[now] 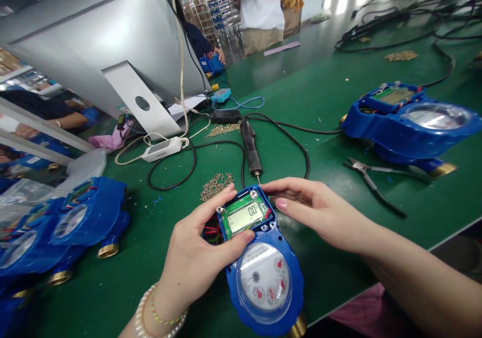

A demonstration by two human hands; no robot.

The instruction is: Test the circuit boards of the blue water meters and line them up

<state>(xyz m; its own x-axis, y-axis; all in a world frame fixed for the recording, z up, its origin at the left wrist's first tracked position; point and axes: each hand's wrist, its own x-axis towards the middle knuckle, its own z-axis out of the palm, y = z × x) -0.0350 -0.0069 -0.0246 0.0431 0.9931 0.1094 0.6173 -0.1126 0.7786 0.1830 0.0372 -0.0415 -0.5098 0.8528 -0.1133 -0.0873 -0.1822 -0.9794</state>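
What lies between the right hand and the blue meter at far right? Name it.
The pliers lie between the right hand and that blue meter, on the green tabletop, in the head view.

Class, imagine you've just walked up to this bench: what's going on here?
A person is handling a blue meter at a green table. The left hand grips it around its display, which reads 0.0; the right hand is at its far corner. The circuit board is exposed. A black screwdriver lies just beyond, in neither hand, near loose screws. More blue meters sit to both sides.
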